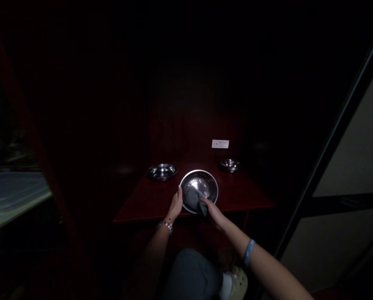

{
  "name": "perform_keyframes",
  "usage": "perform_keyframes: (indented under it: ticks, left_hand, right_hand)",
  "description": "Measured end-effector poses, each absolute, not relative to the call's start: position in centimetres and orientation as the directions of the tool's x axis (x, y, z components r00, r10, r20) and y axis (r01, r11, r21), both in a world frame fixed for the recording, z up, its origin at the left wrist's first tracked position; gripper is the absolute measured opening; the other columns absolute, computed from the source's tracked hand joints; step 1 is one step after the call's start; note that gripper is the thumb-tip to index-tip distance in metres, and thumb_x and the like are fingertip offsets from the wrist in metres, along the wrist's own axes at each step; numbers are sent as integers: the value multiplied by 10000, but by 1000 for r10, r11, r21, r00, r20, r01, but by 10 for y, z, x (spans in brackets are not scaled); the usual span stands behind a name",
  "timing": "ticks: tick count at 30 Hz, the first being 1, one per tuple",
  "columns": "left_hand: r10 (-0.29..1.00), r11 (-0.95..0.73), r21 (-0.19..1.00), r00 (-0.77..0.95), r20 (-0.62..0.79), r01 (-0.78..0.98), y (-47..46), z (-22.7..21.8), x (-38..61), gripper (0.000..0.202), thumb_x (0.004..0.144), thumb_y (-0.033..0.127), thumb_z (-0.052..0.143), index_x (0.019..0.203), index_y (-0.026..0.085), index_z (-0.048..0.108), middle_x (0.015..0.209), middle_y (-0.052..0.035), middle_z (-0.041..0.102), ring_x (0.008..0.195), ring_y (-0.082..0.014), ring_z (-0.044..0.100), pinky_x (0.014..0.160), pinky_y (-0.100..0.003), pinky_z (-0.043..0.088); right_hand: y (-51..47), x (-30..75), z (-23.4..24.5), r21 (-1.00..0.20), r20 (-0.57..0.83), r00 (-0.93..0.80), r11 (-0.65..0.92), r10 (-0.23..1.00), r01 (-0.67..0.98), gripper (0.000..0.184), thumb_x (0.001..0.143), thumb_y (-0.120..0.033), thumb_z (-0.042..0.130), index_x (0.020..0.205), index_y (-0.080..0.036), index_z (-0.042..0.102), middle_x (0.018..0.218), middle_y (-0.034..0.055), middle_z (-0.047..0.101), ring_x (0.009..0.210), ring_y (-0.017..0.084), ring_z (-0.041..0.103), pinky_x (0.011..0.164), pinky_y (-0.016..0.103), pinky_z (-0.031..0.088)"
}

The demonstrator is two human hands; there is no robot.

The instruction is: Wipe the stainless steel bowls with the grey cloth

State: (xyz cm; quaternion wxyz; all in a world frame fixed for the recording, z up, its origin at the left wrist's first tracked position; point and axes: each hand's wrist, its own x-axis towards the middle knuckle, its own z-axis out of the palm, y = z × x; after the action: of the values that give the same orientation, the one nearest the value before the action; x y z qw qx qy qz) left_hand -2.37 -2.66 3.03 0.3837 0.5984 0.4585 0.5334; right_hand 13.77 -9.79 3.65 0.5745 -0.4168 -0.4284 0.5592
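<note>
A shiny metal bowl (210,183) is tilted toward me over the front part of a red desk (142,204). Its left rim is gripped by my left hand (175,204), whose wrist carries a beaded bracelet. My right hand (214,211), with a blue band farther up the arm, holds a dark grey-green cloth (202,206) at the bowl's lower inside. Part of the cloth lies within the bowl, and the fingers on it are partly hidden.
Toward the back left of the desk sits a shallow metal dish (162,171). Small metal bowls (230,165), apparently stacked, stand at the back right. A white socket plate (220,144) is on the rear wall. My bent knee (191,271) is below the desk's front edge.
</note>
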Motion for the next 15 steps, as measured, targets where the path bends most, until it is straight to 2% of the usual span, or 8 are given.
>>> perform_keyframes:
  ticks: [2,4,6,8,10,11,13,15]
  left_hand:
    - [955,-295,947,29,294,129,-26,30,-24,628,989,510,247,1252,86,628,1306,-175,641,1280,-254,562,1139,-387,363]
    - [950,-313,941,24,313,128,-26,30,-24,635,989,521,241,1276,94,613,1334,-167,623,1308,-253,537,1152,-387,345]
    - [946,-322,938,6,324,126,-25,29,-24,645,983,545,252,1282,98,607,1356,-163,607,1335,-248,509,1163,-378,325]
    - [947,-317,941,-12,321,119,-25,28,-24,655,972,576,274,1276,103,609,1360,-163,604,1344,-244,498,1166,-369,320]
    - [949,-312,944,-8,315,109,-24,28,-24,674,966,598,270,1264,102,616,1345,-169,614,1329,-247,515,1157,-373,335]
    - [950,-310,945,8,311,103,-24,28,-24,689,967,604,251,1258,100,621,1333,-173,622,1313,-250,532,1149,-378,348]
    - [951,-309,947,41,306,89,-24,28,-24,714,970,608,213,1253,96,623,1311,-175,638,1272,-253,570,1129,-389,379]
    - [950,-312,947,42,310,75,-22,27,-23,707,973,604,211,1262,103,617,1299,-170,647,1248,-249,589,1111,-387,403]
  right_hand:
    - [-95,142,40,-879,11,106,60,994,-472,384,790,-477,629,996,-165,715,951,68,754,1020,247,682,964,386,510]
    - [-93,147,44,-867,134,254,238,958,-439,462,857,-502,525,1162,-185,667,1094,68,733,1091,219,660,981,365,507]
    - [-90,152,48,-908,298,359,379,884,-179,552,944,-487,357,1393,-201,504,1326,78,629,1239,211,580,1047,393,465]
    - [-84,154,52,-902,430,362,377,827,211,595,992,-406,195,1543,-188,251,1502,99,458,1386,230,436,1109,468,397]
    - [-76,150,53,-792,504,312,287,805,539,609,996,-327,125,1577,-156,58,1588,117,306,1478,258,266,1146,544,318]
    - [-71,146,52,-721,531,285,249,798,647,614,995,-308,123,1576,-144,11,1611,122,244,1502,268,191,1157,568,283]
    - [-60,135,47,-617,576,237,225,783,754,622,996,-306,149,1575,-137,-4,1635,121,150,1520,280,86,1173,586,229]
    - [-48,122,38,-607,607,210,277,766,745,623,998,-323,178,1578,-160,21,1644,117,107,1523,287,41,1180,598,191]
